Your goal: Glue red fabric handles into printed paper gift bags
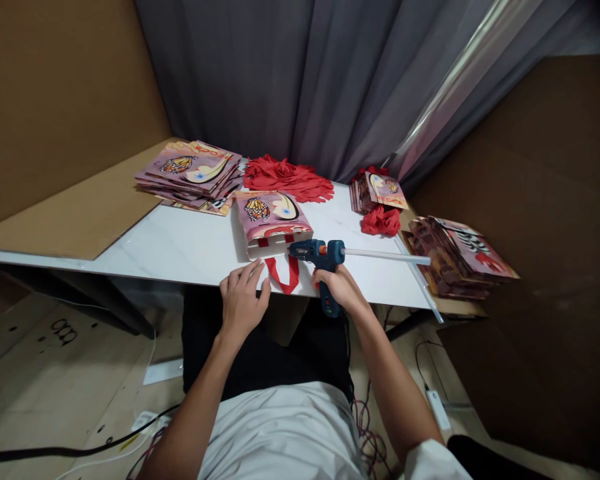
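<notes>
A pink paper bag point(273, 219) printed with a butterfly lies flat on the white table point(180, 247), its open end toward me. A red ribbon loop point(285, 273) hangs from that end over the table's front edge. My right hand point(341, 288) is closed round the grip of a blue glue gun point(320, 257), whose nozzle points left at the bag's opening; a long glue stick point(385, 255) juts out to the right. My left hand point(243, 300) rests on the table edge with fingers spread, just left of the ribbon and touching its side.
A stack of the same bags point(193, 175) lies at the back left, another small stack point(377, 191) at the back right, and a third point(455, 257) on the right. Red ribbons point(287, 177) are heaped at the back, a smaller bunch point(381, 220) at right. Cables trail on the floor.
</notes>
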A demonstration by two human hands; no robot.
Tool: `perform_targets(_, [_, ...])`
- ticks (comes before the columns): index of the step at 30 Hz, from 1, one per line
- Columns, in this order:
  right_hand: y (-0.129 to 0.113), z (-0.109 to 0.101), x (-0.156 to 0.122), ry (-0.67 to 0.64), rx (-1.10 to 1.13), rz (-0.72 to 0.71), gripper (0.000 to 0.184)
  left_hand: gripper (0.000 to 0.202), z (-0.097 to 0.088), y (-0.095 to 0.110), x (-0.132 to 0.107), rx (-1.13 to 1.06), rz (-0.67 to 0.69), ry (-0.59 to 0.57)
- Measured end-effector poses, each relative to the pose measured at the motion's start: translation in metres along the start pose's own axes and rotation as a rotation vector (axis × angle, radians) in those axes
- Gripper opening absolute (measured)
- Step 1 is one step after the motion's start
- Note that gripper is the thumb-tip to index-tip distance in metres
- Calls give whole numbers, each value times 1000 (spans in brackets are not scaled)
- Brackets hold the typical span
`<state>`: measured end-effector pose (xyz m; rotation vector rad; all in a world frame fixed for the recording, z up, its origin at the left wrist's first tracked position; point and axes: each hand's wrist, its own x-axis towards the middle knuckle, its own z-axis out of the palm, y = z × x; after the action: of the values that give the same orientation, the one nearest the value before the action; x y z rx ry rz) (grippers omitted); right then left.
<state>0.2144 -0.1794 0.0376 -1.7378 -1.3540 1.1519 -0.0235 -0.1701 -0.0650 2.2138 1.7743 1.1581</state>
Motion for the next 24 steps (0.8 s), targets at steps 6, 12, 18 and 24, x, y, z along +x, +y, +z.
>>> perform_targets(6, [-4,-1,-3,59,-60,7,17,44,0,1,0,-17,-6,-10])
perform_targets(12, [-2,-4,-3,86,-95,-17,17,43,0,0,0,-3,-5,-5])
perform_targets(18, [0,-4,-3,107,-100,-5,18,43,1,0,0,0,2,6])
perform_targets(24, [3,-8,-2,94,-55,9,18,44,1,0,0,-4,-1,3])
